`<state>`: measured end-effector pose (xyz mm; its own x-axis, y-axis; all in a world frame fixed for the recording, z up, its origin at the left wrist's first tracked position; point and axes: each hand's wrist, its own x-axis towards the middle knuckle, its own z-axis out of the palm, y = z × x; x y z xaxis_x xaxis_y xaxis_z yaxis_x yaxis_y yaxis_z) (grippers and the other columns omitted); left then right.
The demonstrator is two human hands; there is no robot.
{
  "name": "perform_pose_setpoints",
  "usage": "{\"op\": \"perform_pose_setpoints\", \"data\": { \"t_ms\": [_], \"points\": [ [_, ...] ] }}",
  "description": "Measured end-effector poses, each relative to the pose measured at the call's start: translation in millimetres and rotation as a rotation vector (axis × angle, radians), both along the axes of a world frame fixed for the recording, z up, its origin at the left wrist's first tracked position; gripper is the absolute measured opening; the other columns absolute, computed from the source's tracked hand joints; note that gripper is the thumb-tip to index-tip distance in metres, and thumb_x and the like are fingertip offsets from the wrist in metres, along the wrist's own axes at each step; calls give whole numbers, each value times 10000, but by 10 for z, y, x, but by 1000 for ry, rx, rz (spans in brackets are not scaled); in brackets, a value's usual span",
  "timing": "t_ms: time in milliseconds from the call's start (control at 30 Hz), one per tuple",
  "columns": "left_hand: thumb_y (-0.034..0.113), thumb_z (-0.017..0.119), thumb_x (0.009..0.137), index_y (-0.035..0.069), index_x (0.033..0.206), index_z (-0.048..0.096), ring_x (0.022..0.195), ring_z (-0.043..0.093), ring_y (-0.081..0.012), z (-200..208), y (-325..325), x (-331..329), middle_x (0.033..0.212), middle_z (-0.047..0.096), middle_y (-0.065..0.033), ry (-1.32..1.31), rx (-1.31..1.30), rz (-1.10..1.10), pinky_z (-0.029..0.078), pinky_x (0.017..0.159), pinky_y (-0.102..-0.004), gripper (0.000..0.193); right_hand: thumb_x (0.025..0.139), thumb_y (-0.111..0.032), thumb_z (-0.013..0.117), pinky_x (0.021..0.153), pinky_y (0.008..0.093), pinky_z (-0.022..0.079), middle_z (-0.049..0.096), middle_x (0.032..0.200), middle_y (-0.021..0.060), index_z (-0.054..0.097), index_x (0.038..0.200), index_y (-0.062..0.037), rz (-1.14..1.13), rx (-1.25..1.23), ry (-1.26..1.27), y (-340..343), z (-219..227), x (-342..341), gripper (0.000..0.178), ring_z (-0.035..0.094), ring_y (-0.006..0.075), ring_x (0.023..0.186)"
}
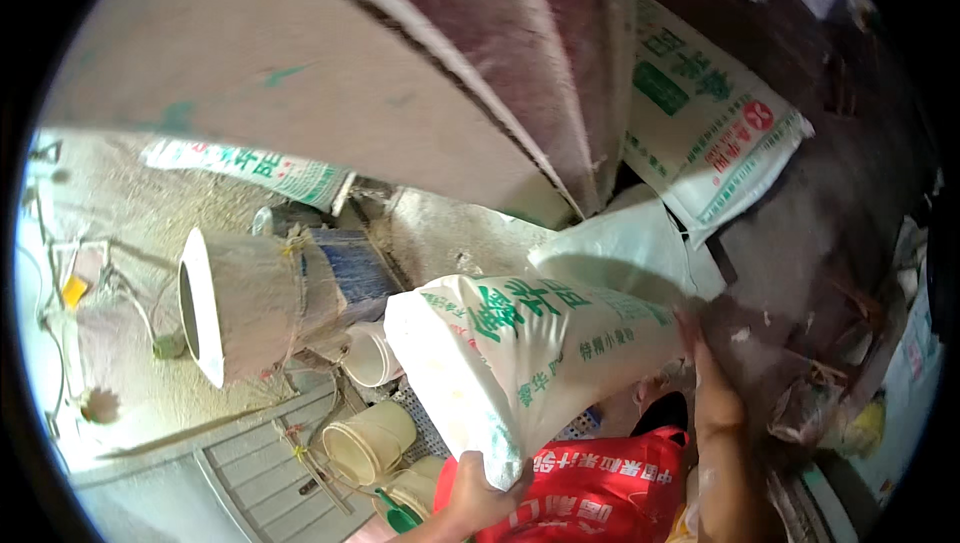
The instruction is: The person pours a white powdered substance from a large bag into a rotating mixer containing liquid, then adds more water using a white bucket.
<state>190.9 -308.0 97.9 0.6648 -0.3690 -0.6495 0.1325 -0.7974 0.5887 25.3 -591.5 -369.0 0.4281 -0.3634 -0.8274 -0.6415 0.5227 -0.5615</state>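
Note:
A full white woven sack with green print lies tilted across the space in front of my red apron. My left hand is closed on its lower left corner, where the material bunches. Up at the sack's right end, my right hand grips the edge, and some of its fingers are hidden. Just behind the held sack is a pale, plain bag. A similar printed sack leans at the upper right.
A large, dusty board-like panel fills the upper left. Below it stand a wide-mouthed cylindrical machine and another printed sack. Cream buckets and a green scoop are at the lower left. Crumpled packaging lies at the right.

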Motion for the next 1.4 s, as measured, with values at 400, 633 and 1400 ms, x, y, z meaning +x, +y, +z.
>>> {"op": "perform_pose_setpoints", "data": {
  "t_ms": [400, 633, 1400],
  "points": [
    [62, 562, 667, -13, 743, 589, 663, 577, -387, 131, 678, 4, 678, 576, -230, -292, 50, -92, 476, 587, -411, 110, 785, -405, 577, 786, 332, 410, 542, 1067, 139, 500, 1108, 72, -195, 2, 88, 1070, 255, -284, 581, 510, 232, 958],
    [57, 542, 651, -24, 700, 575, 652, 571, -395, 121, 941, 3, 643, 561, -238, -253, 11, -123, 471, 590, -424, 100, 768, -407, 581, 790, 348, 440, 541, 1091, 158, 495, 1106, 86, -248, 10, 52, 1170, 415, -733, 604, 542, 243, 940],
    [54, 570, 584, -25, 592, 589, 581, 568, -396, 1122, 1847, -366, 582, 541, -244, -361, -113, -201, 476, 567, -440, 81, 762, -443, 571, 787, 359, 476, 541, 1092, 159, 476, 1132, 58, -471, 40, 57, 1809, 2547, -1205, 630, 561, 254, 941]
  ]
}}
